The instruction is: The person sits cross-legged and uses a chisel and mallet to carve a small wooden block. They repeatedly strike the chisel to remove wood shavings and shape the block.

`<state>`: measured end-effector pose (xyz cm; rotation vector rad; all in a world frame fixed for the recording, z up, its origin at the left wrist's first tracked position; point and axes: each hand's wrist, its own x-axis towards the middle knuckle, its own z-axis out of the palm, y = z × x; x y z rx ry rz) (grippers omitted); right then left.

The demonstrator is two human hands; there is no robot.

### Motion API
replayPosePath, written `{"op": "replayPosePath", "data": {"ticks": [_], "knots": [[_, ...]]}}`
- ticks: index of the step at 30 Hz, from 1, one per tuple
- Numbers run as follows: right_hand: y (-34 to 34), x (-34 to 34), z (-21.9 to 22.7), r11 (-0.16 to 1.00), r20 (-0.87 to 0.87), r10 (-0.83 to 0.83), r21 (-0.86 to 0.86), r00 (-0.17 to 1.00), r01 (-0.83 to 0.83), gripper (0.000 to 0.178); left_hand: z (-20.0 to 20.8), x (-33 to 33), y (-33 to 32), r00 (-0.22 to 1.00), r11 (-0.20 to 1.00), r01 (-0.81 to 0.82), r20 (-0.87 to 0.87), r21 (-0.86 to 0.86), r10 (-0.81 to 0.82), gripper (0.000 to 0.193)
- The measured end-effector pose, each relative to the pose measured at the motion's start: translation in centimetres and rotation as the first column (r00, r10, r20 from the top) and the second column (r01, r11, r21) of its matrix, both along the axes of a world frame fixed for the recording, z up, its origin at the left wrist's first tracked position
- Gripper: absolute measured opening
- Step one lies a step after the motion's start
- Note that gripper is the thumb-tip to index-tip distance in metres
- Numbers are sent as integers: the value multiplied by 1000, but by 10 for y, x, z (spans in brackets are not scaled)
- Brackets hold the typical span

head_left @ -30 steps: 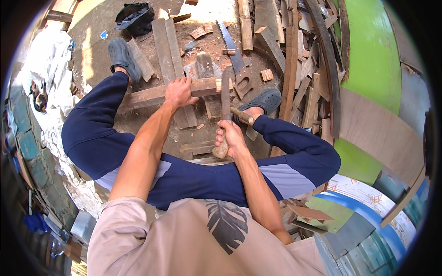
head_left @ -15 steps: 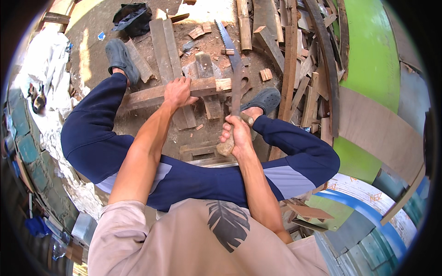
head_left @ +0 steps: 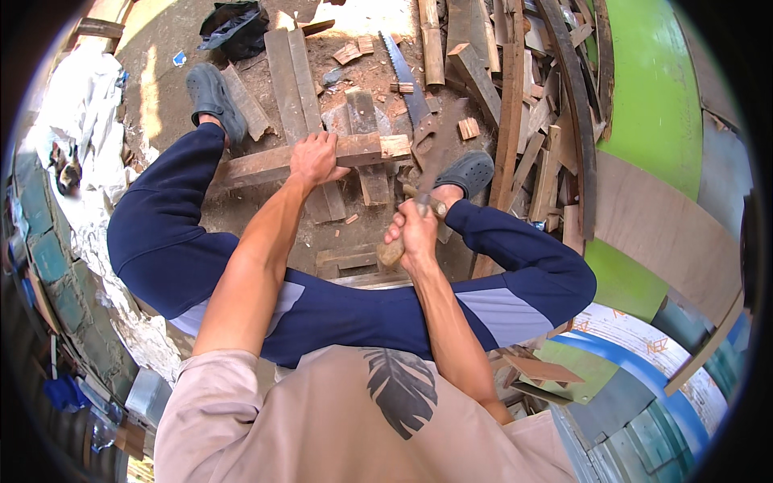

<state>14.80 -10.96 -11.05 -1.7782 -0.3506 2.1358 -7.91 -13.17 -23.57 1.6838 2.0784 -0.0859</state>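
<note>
My left hand (head_left: 316, 159) is wrapped over the top of a squared wooden beam (head_left: 258, 167), its fingers closed on it. The beam lies crosswise over shorter boards on the ground, and its right end (head_left: 394, 146) is pale, freshly cut wood. In my right hand (head_left: 416, 233) is the wooden handle of a machete (head_left: 390, 253), fingers closed round it. Its dark blade is smeared by motion, pointing up and away to the right of the beam's end. A handsaw (head_left: 405, 78) with a bluish blade lies on the ground beyond, partly behind the machete blade.
My clog-shod feet stand either side, the right clog (head_left: 465, 176) close to the machete. Wood chips (head_left: 348, 53) litter the dirt. Long planks and scraps (head_left: 506, 105) are piled at right, beside a green panel (head_left: 651, 80). A black plastic bag (head_left: 233, 30) lies far left.
The machete blade has swung to the right, away from the beam's cut end, with my right hand turning slightly. My left hand stays on the beam.
</note>
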Motion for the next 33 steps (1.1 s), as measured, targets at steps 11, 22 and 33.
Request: {"op": "replayPosePath", "data": {"ticks": [11, 22, 33], "knots": [[-3, 3, -3, 964, -70, 105, -239, 992, -119, 10, -5, 3, 1, 1000, 999, 26, 9, 46, -27, 72], [-11, -9, 0, 1000, 33, 20, -23, 999, -19, 13, -8, 3, -5, 1000, 997, 6, -6, 82, -6, 72], [9, 7, -3, 986, 12, -63, 156, 998, 61, 13, -7, 3, -6, 1000, 998, 9, -12, 65, -9, 72]]}}
